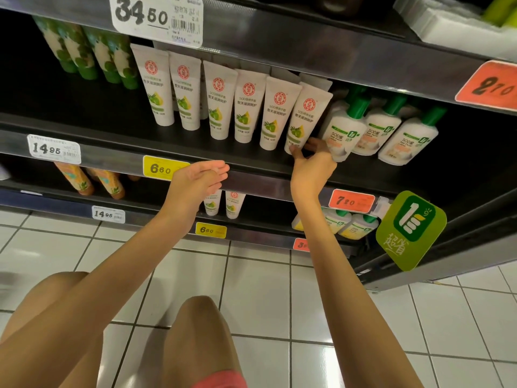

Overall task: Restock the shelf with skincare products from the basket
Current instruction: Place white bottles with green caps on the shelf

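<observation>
While left fingers (pixel 216 167) hover straight, right fingers (pixel 297 155) pinch the rightmost tube (pixel 305 119) low down.

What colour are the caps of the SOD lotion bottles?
Green; the caps show best in the head view.

Right of centre, pinching the lower end of the rightmost white tube (pixel 306 116) with the right hand (pixel 312 169); at centre, holding the left hand (pixel 198 177) open, fingers straight, beside the yellow price tag (pixel 159 168).

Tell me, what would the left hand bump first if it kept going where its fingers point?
Probably the right hand, which pinches the end white hand-cream tube. The left hand points sideways along the shelf edge toward it, though depth is unclear.
</observation>
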Motion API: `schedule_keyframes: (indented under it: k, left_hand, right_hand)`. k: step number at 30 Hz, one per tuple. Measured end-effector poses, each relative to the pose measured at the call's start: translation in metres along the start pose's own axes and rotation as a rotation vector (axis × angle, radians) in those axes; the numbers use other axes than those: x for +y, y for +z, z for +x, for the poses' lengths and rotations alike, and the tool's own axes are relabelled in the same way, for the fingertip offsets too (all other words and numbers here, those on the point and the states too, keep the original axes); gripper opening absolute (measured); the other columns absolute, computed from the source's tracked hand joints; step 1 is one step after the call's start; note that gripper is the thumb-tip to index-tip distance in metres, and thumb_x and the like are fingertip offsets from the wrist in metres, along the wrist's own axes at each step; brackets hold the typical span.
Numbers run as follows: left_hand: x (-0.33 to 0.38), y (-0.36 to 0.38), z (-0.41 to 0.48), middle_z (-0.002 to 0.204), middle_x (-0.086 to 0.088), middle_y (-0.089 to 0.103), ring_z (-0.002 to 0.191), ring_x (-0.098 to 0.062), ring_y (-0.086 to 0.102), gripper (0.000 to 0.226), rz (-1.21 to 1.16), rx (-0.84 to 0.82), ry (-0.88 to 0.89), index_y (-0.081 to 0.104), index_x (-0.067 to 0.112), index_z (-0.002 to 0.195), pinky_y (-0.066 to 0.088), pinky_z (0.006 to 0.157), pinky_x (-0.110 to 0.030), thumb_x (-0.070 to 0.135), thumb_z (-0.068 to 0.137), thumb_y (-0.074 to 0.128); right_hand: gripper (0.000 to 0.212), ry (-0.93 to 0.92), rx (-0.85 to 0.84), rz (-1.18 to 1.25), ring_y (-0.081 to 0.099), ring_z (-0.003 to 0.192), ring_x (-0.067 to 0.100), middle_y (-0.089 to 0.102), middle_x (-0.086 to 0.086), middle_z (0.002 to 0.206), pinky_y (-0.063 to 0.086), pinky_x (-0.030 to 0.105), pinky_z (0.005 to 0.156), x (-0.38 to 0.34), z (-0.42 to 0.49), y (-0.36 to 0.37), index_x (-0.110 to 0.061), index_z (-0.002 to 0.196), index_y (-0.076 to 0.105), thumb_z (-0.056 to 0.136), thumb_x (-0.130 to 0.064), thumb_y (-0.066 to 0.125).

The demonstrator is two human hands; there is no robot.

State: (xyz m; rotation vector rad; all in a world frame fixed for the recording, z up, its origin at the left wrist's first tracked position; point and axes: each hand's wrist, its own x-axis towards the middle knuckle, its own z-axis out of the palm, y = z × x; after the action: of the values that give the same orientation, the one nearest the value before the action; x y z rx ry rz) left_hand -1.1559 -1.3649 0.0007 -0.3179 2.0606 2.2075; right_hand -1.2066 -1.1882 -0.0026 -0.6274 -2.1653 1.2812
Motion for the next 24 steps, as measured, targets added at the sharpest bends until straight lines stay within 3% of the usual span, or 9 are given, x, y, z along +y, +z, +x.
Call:
schedule_keyframes:
  k: [8, 12, 15, 18, 21, 24]
  left_hand:
    - [0.002, -0.004, -0.003, 0.11, -0.002, 0.066, 0.107, -0.014, 0.062, 0.02, 0.0, -0.003, -0.002, 0.063, 0.025, 0.09, 0.047, 0.095, -0.029, 0.01, 0.091, 0.051]
    - [0.008, -0.022, -0.008, 0.11, 0.0, 0.066, 0.104, -0.009, 0.062, 0.021, 0.001, -0.018, 0.016, 0.062, 0.018, 0.107, 0.05, 0.09, -0.022, 0.009, 0.092, 0.049]
    - [0.017, -0.058, -0.022, 0.106, 0.004, 0.066, 0.102, -0.005, 0.063, 0.023, 0.008, -0.039, 0.041, 0.059, 0.016, 0.112, 0.053, 0.082, -0.015, 0.01, 0.093, 0.047]
    - [0.021, -0.115, -0.049, 0.111, -0.006, 0.064, 0.104, -0.014, 0.062, 0.021, -0.019, 0.044, 0.083, 0.059, 0.013, 0.109, 0.052, 0.09, -0.024, 0.008, 0.093, 0.046]
    - [0.019, -0.184, -0.087, 0.108, -0.008, 0.065, 0.1, -0.011, 0.064, 0.021, -0.022, 0.249, 0.124, 0.059, 0.01, 0.111, 0.053, 0.087, -0.019, 0.008, 0.093, 0.048]
    - [0.013, -0.259, -0.133, 0.1, -0.001, 0.066, 0.088, -0.003, 0.066, 0.019, -0.037, 0.488, 0.16, 0.059, 0.008, 0.109, 0.052, 0.081, -0.015, 0.008, 0.094, 0.046]
  right_hand:
    - [0.025, 0.007, -0.047, 0.001, 0.063, 0.094, 0.026, 0.068, 0.012, 0.103, 0.046, 0.027, 0.076, -0.001, 0.0, 0.002, -0.002, 0.105, 0.064, 0.083, -0.013, 0.066]
    - [0.036, 0.037, -0.007, 0.052, 0.059, 0.102, 0.028, 0.064, 0.013, 0.113, 0.048, 0.034, 0.089, -0.009, -0.015, -0.009, -0.001, 0.118, 0.058, 0.085, -0.014, 0.064]
    - [0.023, -0.13, 0.043, 0.169, 0.057, 0.085, 0.017, 0.063, 0.007, 0.097, 0.048, 0.025, 0.077, -0.027, -0.054, -0.013, -0.003, 0.108, 0.06, 0.088, -0.014, 0.058]
    - [0.016, -0.193, -0.371, 0.279, 0.056, 0.075, -0.002, 0.06, -0.008, 0.084, 0.044, 0.007, 0.068, -0.053, -0.111, 0.003, -0.009, 0.102, 0.063, 0.089, -0.015, 0.057]
    - [0.019, -0.194, -0.801, 0.29, 0.059, 0.085, 0.002, 0.062, -0.008, 0.091, 0.046, 0.007, 0.074, -0.081, -0.169, 0.033, -0.011, 0.106, 0.064, 0.089, -0.016, 0.057]
    - [0.02, -0.244, -1.084, 0.304, 0.06, 0.093, 0.01, 0.063, -0.001, 0.099, 0.047, 0.011, 0.08, -0.107, -0.228, 0.072, -0.01, 0.108, 0.063, 0.089, -0.014, 0.057]
